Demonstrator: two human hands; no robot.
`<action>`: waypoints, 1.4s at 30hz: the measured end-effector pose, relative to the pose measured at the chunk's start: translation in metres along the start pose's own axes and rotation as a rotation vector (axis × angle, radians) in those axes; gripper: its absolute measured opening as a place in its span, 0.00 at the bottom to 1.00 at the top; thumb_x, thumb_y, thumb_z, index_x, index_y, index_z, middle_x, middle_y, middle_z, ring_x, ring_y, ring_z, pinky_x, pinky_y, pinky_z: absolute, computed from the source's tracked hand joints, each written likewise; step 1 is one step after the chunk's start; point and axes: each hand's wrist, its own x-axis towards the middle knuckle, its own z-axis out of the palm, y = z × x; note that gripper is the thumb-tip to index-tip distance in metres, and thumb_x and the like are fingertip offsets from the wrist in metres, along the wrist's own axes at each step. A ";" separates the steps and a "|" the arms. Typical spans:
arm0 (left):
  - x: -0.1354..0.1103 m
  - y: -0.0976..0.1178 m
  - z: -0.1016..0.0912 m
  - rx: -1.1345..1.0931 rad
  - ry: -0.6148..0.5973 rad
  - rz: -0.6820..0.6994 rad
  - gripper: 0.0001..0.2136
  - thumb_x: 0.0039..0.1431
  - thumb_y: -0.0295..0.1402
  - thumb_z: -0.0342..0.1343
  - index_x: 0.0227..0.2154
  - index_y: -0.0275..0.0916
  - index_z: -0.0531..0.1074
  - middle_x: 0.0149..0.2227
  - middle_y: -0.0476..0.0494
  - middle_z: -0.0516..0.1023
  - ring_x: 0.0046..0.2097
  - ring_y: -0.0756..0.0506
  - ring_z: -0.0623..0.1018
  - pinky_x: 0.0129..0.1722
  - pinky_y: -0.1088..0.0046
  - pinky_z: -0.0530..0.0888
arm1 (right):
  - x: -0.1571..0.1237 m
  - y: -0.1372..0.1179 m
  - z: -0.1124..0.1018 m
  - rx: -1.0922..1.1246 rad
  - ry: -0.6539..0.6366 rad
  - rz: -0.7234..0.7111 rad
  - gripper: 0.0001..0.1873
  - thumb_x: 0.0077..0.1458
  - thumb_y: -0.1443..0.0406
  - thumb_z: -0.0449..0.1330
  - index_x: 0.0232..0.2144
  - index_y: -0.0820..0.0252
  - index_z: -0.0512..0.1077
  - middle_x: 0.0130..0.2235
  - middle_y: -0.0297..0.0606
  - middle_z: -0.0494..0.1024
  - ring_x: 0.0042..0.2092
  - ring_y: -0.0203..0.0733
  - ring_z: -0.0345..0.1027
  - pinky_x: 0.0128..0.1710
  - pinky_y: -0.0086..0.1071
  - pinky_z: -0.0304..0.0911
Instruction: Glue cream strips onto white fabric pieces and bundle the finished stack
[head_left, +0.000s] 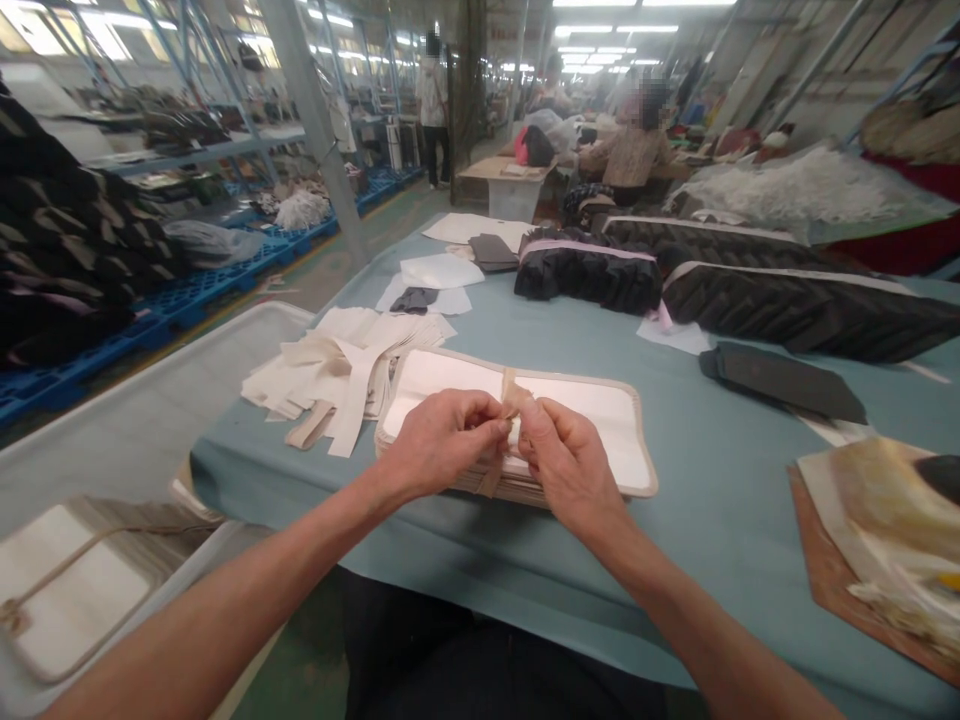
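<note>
A stack of white fabric panels with beige edging (pixel 592 405) lies near the front edge of the table. Round its middle runs a beige fabric strip (pixel 510 382), bunched at the top between my hands. My left hand (pixel 450 435) is closed, thumb and fingers pinching the strip from the left. My right hand (pixel 562 450) is closed on the strip from the right, its fingertips partly hidden. Both hands rest just over the top panel. Left of the stack lies a loose pile of cream fabric strips (pixel 337 360).
Black gathered bundles (pixel 585 275) and dark folded pieces (pixel 784 382) lie at the back and right of the teal-covered table (pixel 720 560). A white bin (pixel 247 325) with tied panels (pixel 75 590) stands at left. A brown board (pixel 817 545) lies at right. People are farther back.
</note>
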 end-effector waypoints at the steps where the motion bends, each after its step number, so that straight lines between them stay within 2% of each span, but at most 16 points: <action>1: 0.000 0.003 0.001 0.024 -0.001 -0.012 0.12 0.61 0.40 0.56 0.27 0.40 0.78 0.25 0.49 0.76 0.29 0.47 0.71 0.29 0.72 0.62 | -0.002 0.002 0.000 0.035 0.003 0.001 0.28 0.68 0.43 0.55 0.24 0.54 0.59 0.23 0.26 0.56 0.25 0.33 0.48 0.24 0.31 0.48; 5: -0.004 0.011 0.002 0.117 0.007 -0.038 0.11 0.61 0.37 0.55 0.26 0.41 0.78 0.24 0.50 0.76 0.28 0.48 0.70 0.28 0.71 0.59 | -0.005 0.007 0.001 0.093 0.053 0.018 0.29 0.67 0.41 0.56 0.25 0.54 0.60 0.23 0.25 0.56 0.23 0.32 0.46 0.21 0.29 0.46; 8: -0.006 0.012 0.003 0.122 0.014 -0.028 0.09 0.62 0.39 0.56 0.32 0.42 0.78 0.27 0.51 0.79 0.30 0.47 0.73 0.30 0.72 0.60 | -0.003 0.006 0.003 0.099 0.085 0.030 0.31 0.65 0.39 0.57 0.24 0.54 0.59 0.23 0.26 0.56 0.24 0.32 0.47 0.21 0.29 0.46; 10: -0.006 0.010 0.003 0.104 0.018 -0.008 0.07 0.63 0.39 0.56 0.35 0.42 0.74 0.30 0.51 0.81 0.32 0.46 0.75 0.31 0.72 0.62 | -0.001 0.004 0.005 0.096 0.108 0.035 0.32 0.63 0.37 0.57 0.24 0.53 0.58 0.23 0.25 0.56 0.24 0.33 0.47 0.21 0.29 0.46; 15: -0.005 0.005 0.001 0.112 -0.005 0.061 0.05 0.62 0.33 0.57 0.31 0.42 0.67 0.26 0.54 0.76 0.29 0.48 0.71 0.30 0.73 0.60 | 0.000 0.003 0.010 0.103 0.161 0.028 0.34 0.63 0.35 0.56 0.23 0.53 0.56 0.21 0.25 0.54 0.23 0.33 0.45 0.21 0.30 0.47; 24: -0.001 0.005 -0.008 0.163 -0.147 0.213 0.05 0.64 0.28 0.55 0.32 0.40 0.75 0.28 0.51 0.77 0.31 0.48 0.74 0.32 0.73 0.63 | 0.001 0.006 0.017 0.285 0.202 0.038 0.35 0.65 0.37 0.55 0.20 0.52 0.52 0.19 0.24 0.52 0.21 0.32 0.40 0.18 0.29 0.40; 29: 0.001 0.005 -0.009 0.214 -0.187 0.264 0.07 0.66 0.28 0.54 0.33 0.39 0.76 0.29 0.48 0.78 0.33 0.47 0.75 0.34 0.72 0.64 | 0.004 0.000 0.013 0.122 0.225 0.000 0.35 0.67 0.37 0.52 0.20 0.52 0.52 0.19 0.25 0.52 0.22 0.33 0.42 0.19 0.31 0.45; 34: -0.002 0.004 -0.005 0.252 -0.176 0.292 0.11 0.69 0.29 0.49 0.29 0.40 0.69 0.28 0.47 0.75 0.32 0.46 0.72 0.34 0.69 0.63 | 0.017 -0.012 0.011 0.019 0.164 -0.002 0.34 0.66 0.37 0.52 0.20 0.52 0.53 0.19 0.27 0.53 0.23 0.34 0.45 0.21 0.32 0.47; 38: -0.008 0.003 -0.005 0.254 -0.168 0.307 0.11 0.70 0.28 0.47 0.29 0.41 0.65 0.30 0.46 0.75 0.33 0.46 0.72 0.34 0.69 0.64 | 0.031 -0.018 0.012 0.019 0.085 0.022 0.33 0.64 0.37 0.54 0.20 0.51 0.51 0.20 0.26 0.53 0.23 0.35 0.46 0.21 0.31 0.48; 42: -0.011 0.000 -0.002 0.221 -0.164 0.302 0.10 0.72 0.33 0.48 0.31 0.41 0.65 0.33 0.46 0.76 0.35 0.45 0.74 0.35 0.69 0.64 | 0.037 -0.019 0.014 0.026 0.012 0.040 0.33 0.63 0.38 0.55 0.20 0.51 0.51 0.20 0.26 0.53 0.24 0.34 0.46 0.22 0.30 0.48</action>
